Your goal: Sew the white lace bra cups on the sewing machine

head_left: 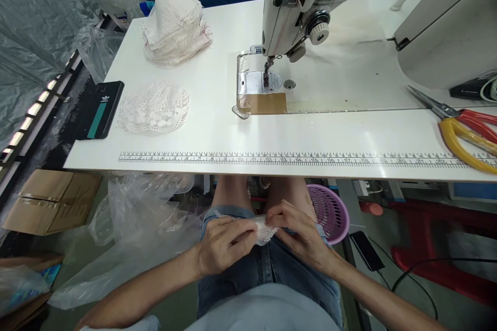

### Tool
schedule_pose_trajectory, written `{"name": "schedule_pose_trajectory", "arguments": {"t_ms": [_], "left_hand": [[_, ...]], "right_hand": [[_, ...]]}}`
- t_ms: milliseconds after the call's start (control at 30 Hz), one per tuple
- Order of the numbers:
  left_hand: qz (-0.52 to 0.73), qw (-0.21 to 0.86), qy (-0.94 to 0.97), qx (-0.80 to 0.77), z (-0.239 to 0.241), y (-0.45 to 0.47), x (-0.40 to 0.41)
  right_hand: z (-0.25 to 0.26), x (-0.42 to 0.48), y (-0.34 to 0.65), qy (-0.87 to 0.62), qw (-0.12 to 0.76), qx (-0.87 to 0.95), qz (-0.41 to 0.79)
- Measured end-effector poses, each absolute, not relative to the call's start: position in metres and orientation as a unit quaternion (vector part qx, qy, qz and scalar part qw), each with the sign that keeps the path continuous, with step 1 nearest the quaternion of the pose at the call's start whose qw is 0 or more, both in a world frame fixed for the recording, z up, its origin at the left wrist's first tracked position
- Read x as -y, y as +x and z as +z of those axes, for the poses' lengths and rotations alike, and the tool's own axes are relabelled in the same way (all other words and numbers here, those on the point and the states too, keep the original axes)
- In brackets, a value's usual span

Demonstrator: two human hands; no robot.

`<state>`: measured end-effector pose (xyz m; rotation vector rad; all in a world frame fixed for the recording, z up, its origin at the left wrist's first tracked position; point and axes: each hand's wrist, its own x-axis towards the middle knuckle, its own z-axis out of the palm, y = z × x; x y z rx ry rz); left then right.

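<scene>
Over my lap, my left hand point(229, 243) and my right hand point(298, 232) pinch a small piece of white lace fabric point(264, 231) between them. Its scalloped or frayed lower edge hangs down between the fingers, and the rest is hidden by both hands. On the table above lies a flat round of white lace point(155, 107). Behind that sits a domed stack of white fabric pieces point(176, 23) with frayed edges. The sewing machine point(287, 10) stands at the right of these, its presser foot point(266, 75) over the metal plate.
A phone point(103, 110) lies at the table's left edge. Scissors point(462, 119) with red and yellow handles rest at the right. A printed ruler point(287, 159) runs along the front edge. Below are a purple basket point(330, 212), a cardboard box point(54, 201) and another phone point(367, 251).
</scene>
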<state>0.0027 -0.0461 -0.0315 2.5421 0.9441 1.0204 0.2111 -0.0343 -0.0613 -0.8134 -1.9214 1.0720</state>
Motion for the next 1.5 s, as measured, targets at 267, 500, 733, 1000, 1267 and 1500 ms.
{"name": "schedule_pose_trajectory", "arguments": {"t_ms": [267, 500, 733, 1000, 1267, 1500], "left_hand": [[0.207, 0.625, 0.505, -0.559, -0.029, 0.004, 0.036], [0.177, 0.731, 0.38, -0.539, -0.03, 0.003, 0.033], [0.183, 0.739, 0.393, -0.517, -0.012, 0.003, 0.025], [0.163, 0.696, 0.474, -0.514, -0.012, 0.006, 0.02], [0.118, 0.732, 0.437, -0.509, -0.021, 0.003, 0.021], [0.057, 0.756, 0.458, -0.464, -0.022, -0.01, 0.015]], "right_hand": [[-0.06, 0.031, 0.21, -0.337, 0.326, 0.682, 0.561], [-0.055, 0.029, 0.213, -0.313, 0.278, 0.611, 0.672], [-0.038, 0.024, 0.215, -0.322, 0.29, 0.599, 0.673], [-0.033, 0.02, 0.211, -0.373, 0.242, 0.641, 0.625], [-0.044, 0.022, 0.207, -0.356, 0.193, 0.582, 0.705], [-0.053, 0.019, 0.215, -0.378, 0.188, 0.487, 0.765]]}}
